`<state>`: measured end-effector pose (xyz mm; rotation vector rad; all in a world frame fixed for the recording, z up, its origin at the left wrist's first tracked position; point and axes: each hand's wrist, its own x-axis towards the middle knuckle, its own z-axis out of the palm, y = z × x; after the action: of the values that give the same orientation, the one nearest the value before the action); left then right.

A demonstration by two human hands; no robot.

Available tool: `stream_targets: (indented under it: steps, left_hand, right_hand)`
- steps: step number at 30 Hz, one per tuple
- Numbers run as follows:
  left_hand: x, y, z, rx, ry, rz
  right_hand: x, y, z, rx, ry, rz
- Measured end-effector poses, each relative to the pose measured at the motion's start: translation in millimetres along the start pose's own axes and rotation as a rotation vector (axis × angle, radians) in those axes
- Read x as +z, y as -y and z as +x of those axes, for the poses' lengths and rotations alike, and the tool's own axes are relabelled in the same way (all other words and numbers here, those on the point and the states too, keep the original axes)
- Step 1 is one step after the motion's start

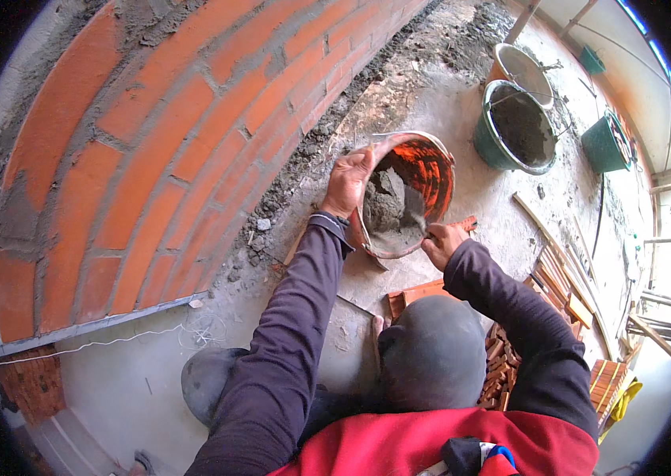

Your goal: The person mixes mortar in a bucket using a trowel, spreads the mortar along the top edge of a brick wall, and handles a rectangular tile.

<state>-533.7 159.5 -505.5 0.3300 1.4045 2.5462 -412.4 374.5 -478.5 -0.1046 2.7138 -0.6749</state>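
Observation:
An orange bucket (434, 178) holds a lump of grey mortar (385, 198), tilted toward me at the middle of the head view. My left hand (349, 181) grips the bucket's left rim. My right hand (442, 244) is closed at the bucket's lower right, on what looks like a trowel (411, 225) whose blade is partly hidden in the mortar. Orange bricks (413, 292) lie on the floor just below the bucket.
A brick wall (145, 206) with mortar rubble along its foot fills the left. Green buckets (498, 147) (601, 143) and a beige bucket (542, 87) stand at upper right. Timber planks (565, 278), piled bricks (496, 365) and scaffold poles (661, 333) lie or stand at right.

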Motion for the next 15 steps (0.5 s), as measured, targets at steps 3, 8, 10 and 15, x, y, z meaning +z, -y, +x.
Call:
stream_targets:
  steps: [3,8,10,15]
  left_hand:
    - [-12,-4,-2,0.029,-0.078,0.095]
    - [-2,-7,-3,0.026,-0.01,0.206]
    - [9,-11,-4,0.037,-0.044,0.127]
    - [5,0,5,0.043,0.033,0.116]
  right_hand:
    - [-2,1,-14,-0.09,-0.237,-0.168]
    - [-26,-14,0,0.036,-0.279,-0.168]
    - [-60,13,0,0.112,0.023,-0.159]
    - [-34,16,21,0.152,0.326,-0.361]
